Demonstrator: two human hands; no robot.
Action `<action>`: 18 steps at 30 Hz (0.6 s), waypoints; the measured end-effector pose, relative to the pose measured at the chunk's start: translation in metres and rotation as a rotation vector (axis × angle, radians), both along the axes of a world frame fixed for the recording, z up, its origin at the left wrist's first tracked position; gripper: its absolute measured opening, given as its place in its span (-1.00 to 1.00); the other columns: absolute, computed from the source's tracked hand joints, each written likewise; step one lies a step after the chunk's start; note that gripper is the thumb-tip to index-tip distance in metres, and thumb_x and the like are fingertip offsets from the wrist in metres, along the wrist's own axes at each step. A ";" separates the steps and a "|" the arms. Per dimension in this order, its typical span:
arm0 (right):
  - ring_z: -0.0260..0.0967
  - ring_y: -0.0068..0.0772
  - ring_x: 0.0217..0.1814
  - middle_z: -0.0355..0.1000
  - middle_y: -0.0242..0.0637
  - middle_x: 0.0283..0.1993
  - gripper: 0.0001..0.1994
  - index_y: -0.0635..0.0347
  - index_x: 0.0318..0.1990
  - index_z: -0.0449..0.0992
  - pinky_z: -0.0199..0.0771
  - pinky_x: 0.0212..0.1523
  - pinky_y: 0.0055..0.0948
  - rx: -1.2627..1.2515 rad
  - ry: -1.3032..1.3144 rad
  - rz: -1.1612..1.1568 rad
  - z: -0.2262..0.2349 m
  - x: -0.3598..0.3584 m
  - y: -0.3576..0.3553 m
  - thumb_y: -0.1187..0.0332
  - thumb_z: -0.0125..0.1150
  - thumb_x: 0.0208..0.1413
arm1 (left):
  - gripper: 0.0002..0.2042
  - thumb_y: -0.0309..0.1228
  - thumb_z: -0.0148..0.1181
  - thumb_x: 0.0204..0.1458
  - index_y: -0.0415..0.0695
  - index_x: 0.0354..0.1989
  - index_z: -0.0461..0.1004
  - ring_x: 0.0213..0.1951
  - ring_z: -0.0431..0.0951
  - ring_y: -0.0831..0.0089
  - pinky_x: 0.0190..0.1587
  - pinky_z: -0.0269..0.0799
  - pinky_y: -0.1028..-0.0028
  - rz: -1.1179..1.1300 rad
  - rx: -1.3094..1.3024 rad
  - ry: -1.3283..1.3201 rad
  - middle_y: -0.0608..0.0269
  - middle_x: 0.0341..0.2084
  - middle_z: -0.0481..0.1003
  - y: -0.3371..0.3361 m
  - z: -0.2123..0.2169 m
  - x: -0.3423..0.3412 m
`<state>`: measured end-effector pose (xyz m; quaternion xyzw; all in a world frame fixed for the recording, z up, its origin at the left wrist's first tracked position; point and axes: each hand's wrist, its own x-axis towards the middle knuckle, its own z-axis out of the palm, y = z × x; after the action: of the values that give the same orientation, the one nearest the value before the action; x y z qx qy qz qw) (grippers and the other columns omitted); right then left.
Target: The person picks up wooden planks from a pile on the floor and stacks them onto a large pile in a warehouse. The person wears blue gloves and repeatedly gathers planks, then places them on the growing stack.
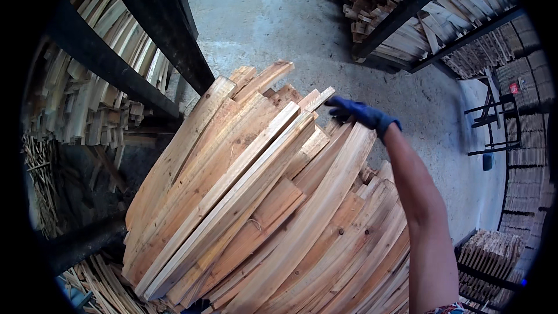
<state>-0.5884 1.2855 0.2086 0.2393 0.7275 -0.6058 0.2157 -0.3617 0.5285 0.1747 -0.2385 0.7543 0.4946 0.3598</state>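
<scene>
A big bundle of long, pale wooden planks (261, 197) fills the middle of the view, running from the lower edge up toward the floor ahead. My right hand (361, 114), in a blue glove, reaches along the right side of the bundle. Its fingers and thumb close on the far ends of the top planks. My bare right forearm comes up from the lower right. A small dark blue patch (197, 307) shows under the near end of the bundle at the lower edge. It may be my left hand's glove, and the planks hide the rest of it.
A black metal rack (145, 40) stuffed with plank offcuts stands at the left, and a second rack (418, 17) at the upper right. Grey concrete floor (273, 11) lies between them. More stacked wood (494, 256) and a dark metal frame (488, 122) stand at the right.
</scene>
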 end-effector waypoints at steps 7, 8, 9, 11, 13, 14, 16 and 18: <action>0.29 -0.41 0.02 0.28 -0.29 0.22 -0.28 0.11 0.21 0.31 0.26 0.15 -0.41 -0.106 -0.079 0.002 -0.010 0.010 -0.013 -0.28 -0.12 0.11 | -0.53 -0.21 0.17 0.01 -0.11 0.09 0.30 0.10 0.24 0.17 0.05 0.28 0.01 -0.842 -0.206 -0.125 0.07 0.02 0.35 0.001 0.005 -0.034; 0.22 -0.34 0.18 0.21 -0.23 0.27 -0.27 0.17 0.23 0.26 0.15 0.25 -0.38 -0.192 0.016 -0.007 -0.014 0.013 -0.036 -0.26 -0.14 0.13 | -0.51 -0.21 0.18 0.01 -0.10 0.10 0.28 0.10 0.24 0.17 0.05 0.28 0.02 -0.743 -0.234 -0.133 0.07 0.03 0.34 -0.004 0.007 -0.030; 0.04 -0.29 0.37 0.15 -0.21 0.31 -0.25 0.17 0.27 0.20 -0.04 0.35 -0.36 -0.081 0.143 0.011 -0.010 0.016 -0.068 -0.26 -0.16 0.13 | -0.50 -0.20 0.19 0.00 -0.10 0.11 0.27 0.09 0.25 0.18 0.05 0.29 0.02 -0.635 -0.254 -0.130 0.07 0.03 0.34 -0.011 0.012 -0.026; -0.15 -0.31 0.45 0.08 -0.20 0.35 -0.24 0.14 0.30 0.15 -0.23 0.40 -0.36 0.022 0.013 0.057 -0.006 0.026 -0.067 -0.27 -0.18 0.13 | -0.47 -0.20 0.20 0.00 -0.09 0.14 0.24 0.08 0.26 0.19 0.04 0.30 0.03 -0.485 -0.221 -0.081 0.06 0.04 0.33 -0.013 -0.001 -0.029; 0.09 -0.33 0.32 0.25 -0.24 0.24 -0.28 0.04 0.26 0.24 0.01 0.29 -0.31 0.121 -0.045 -0.080 0.002 0.018 -0.081 -0.29 -0.22 0.13 | -0.44 -0.20 0.21 -0.01 -0.08 0.17 0.21 0.07 0.27 0.20 0.03 0.32 0.05 -0.335 -0.211 -0.036 0.06 0.05 0.32 -0.030 -0.004 -0.022; 0.15 -0.35 0.27 0.29 -0.26 0.20 -0.28 0.02 0.25 0.26 0.06 0.24 -0.30 0.038 -0.064 -0.181 -0.003 0.017 -0.073 -0.31 -0.24 0.12 | -0.42 -0.20 0.22 -0.01 -0.08 0.18 0.20 0.07 0.28 0.21 0.03 0.32 0.05 -0.270 -0.192 -0.012 0.06 0.05 0.31 -0.037 -0.011 -0.021; 0.27 -0.41 0.10 0.42 -0.35 0.05 -0.30 -0.07 0.19 0.34 0.15 0.09 -0.31 0.037 -0.056 -0.410 0.005 0.002 -0.064 -0.34 -0.27 0.09 | -0.39 -0.19 0.23 -0.02 -0.07 0.21 0.17 0.06 0.29 0.22 0.02 0.34 0.06 -0.154 -0.160 0.053 0.06 0.06 0.31 -0.061 -0.018 -0.015; 0.16 -0.24 0.23 0.26 -0.28 0.23 -0.27 -0.15 0.24 0.26 0.05 0.17 -0.12 0.079 0.040 -0.573 0.012 -0.013 -0.043 -0.38 -0.27 0.05 | -0.35 -0.19 0.25 -0.02 -0.06 0.24 0.14 0.05 0.30 0.23 0.02 0.35 0.07 -0.087 -0.101 0.143 0.06 0.07 0.30 -0.095 -0.034 -0.003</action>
<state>-0.6015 1.2422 0.2208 0.4314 0.6572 -0.6179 0.0119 -0.3648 0.4332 0.1407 -0.1875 0.8116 0.4558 0.3137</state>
